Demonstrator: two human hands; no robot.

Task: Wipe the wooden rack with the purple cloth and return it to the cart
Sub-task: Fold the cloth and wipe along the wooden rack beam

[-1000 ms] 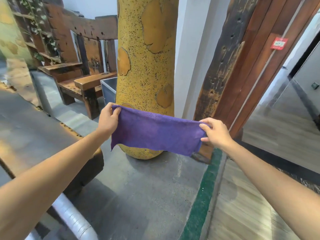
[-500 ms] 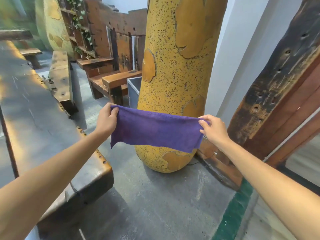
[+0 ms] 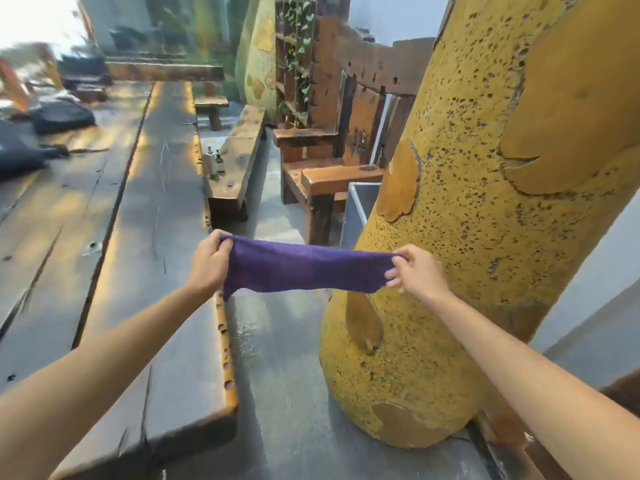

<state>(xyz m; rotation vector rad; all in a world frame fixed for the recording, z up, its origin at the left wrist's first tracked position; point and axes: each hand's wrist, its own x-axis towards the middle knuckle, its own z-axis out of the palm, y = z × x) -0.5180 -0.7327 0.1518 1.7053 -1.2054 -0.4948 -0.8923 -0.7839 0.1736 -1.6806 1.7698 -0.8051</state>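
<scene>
The cloth (image 3: 304, 268) is plain deep purple. The big pillar (image 3: 485, 237) at right is mustard yellow, speckled with dark pits (plus smooth orange-brown patches). The long surface (image 3: 156, 237) at left is grey-brown with amber edges.

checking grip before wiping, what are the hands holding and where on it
The purple cloth, stretched between both hands: left hand grips its left end, right hand pinches its right end.

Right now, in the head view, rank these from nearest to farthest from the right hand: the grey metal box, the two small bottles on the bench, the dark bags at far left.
1. Grey metal box: just behind the right hand, beside the yellow column.
2. Two small bottles: on the wooden bench, up and left.
3. Dark bags: far left, on the long table.
</scene>
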